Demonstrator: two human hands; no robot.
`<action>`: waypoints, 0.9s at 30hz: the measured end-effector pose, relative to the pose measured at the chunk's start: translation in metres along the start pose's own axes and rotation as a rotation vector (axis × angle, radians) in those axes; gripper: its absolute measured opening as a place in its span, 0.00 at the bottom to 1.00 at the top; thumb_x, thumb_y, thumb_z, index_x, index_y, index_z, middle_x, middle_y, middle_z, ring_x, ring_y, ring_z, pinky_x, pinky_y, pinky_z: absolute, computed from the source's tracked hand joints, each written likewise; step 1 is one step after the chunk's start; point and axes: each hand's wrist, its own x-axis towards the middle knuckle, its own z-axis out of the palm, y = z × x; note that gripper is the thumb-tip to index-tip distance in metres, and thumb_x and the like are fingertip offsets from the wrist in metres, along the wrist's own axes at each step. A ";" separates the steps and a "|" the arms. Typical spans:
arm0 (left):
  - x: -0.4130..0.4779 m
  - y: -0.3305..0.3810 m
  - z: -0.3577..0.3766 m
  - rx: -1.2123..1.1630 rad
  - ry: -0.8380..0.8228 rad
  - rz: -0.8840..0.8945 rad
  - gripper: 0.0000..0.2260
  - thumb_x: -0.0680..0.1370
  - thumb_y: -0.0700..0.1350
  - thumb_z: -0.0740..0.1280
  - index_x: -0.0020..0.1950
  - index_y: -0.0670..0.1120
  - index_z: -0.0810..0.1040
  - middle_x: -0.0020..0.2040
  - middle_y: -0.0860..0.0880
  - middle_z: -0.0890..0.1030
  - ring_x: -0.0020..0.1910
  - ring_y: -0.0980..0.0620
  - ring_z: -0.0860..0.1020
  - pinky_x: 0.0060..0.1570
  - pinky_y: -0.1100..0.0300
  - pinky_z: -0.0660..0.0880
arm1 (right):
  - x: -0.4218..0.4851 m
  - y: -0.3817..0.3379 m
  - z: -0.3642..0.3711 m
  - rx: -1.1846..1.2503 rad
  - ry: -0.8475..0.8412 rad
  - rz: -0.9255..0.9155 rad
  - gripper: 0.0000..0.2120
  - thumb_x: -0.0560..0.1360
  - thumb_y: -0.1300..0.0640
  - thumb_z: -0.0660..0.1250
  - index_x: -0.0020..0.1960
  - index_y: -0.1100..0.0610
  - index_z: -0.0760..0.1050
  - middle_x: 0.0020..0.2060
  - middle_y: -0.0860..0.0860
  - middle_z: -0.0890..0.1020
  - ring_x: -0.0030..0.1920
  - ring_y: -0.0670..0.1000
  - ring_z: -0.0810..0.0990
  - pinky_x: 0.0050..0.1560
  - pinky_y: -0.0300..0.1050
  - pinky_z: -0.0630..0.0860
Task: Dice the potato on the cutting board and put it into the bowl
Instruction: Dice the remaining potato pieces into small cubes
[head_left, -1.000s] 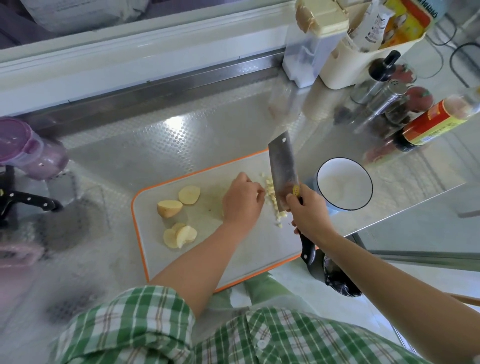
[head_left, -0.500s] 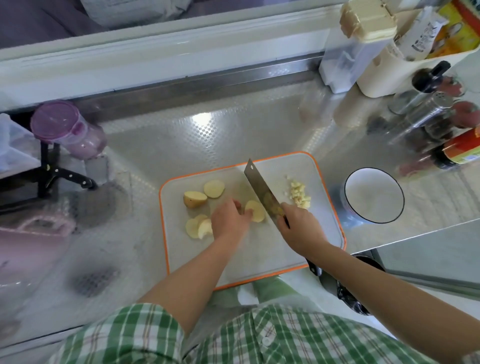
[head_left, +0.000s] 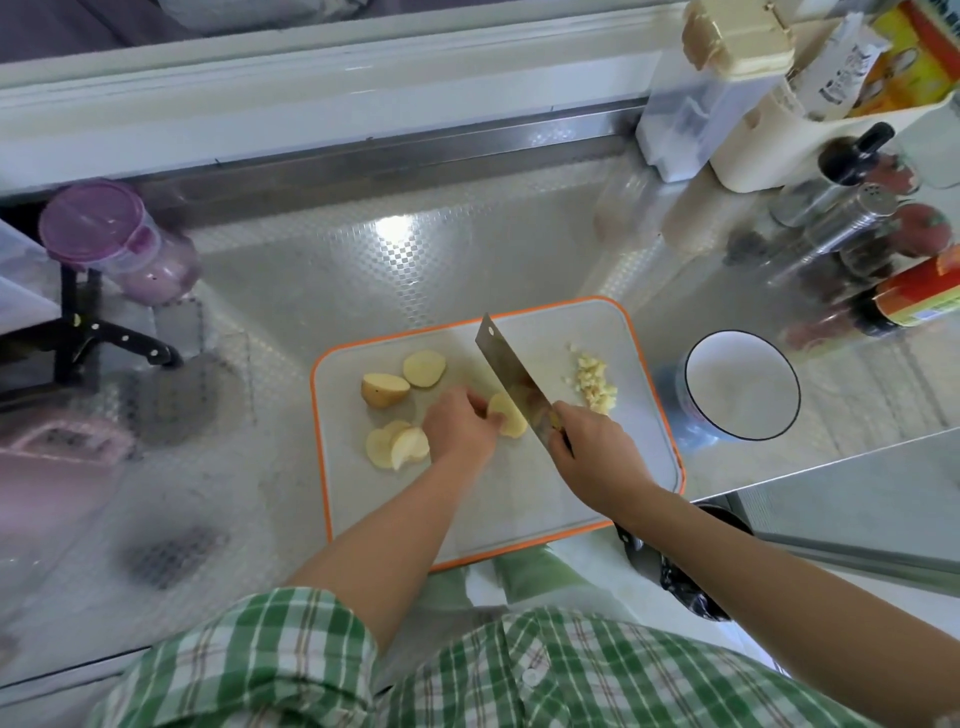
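Orange-rimmed cutting board (head_left: 644, 457) centre frame, left hand (head_left: 457, 428) pinching one potato slice (head_left: 508, 415), right hand (head_left: 597, 457) gripping cleaver (head_left: 511, 382), four other potato pieces left, one diced pile (head_left: 595, 382), one white bowl (head_left: 742, 385) right.

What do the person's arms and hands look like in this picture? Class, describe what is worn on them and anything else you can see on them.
Both forearms are bare from above the elbow down. The left hand and right hand wear no gloves, and no rings, watch or bracelet can be seen. A short sleeve of a green and white plaid shirt, with thin darker lines, covers the left upper arm. The right sleeve is out of frame.
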 end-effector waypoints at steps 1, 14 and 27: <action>0.000 0.000 0.000 -0.001 -0.002 -0.004 0.08 0.70 0.48 0.74 0.41 0.52 0.75 0.42 0.50 0.84 0.44 0.48 0.82 0.48 0.54 0.76 | 0.000 0.000 0.000 -0.002 0.004 0.008 0.10 0.79 0.58 0.56 0.40 0.55 0.60 0.31 0.48 0.65 0.33 0.56 0.67 0.33 0.47 0.59; 0.002 0.002 -0.005 0.004 -0.040 -0.007 0.11 0.69 0.46 0.75 0.38 0.51 0.73 0.43 0.48 0.83 0.43 0.46 0.82 0.46 0.53 0.77 | 0.000 -0.004 -0.001 -0.035 -0.035 0.022 0.09 0.79 0.59 0.55 0.40 0.54 0.59 0.31 0.47 0.64 0.33 0.54 0.66 0.35 0.46 0.62; 0.005 0.007 -0.009 -0.091 -0.106 -0.074 0.11 0.68 0.41 0.76 0.36 0.49 0.73 0.34 0.49 0.81 0.35 0.46 0.83 0.44 0.51 0.81 | 0.006 -0.003 0.019 -0.022 -0.032 0.059 0.08 0.79 0.58 0.57 0.42 0.57 0.63 0.36 0.51 0.68 0.36 0.58 0.72 0.35 0.48 0.66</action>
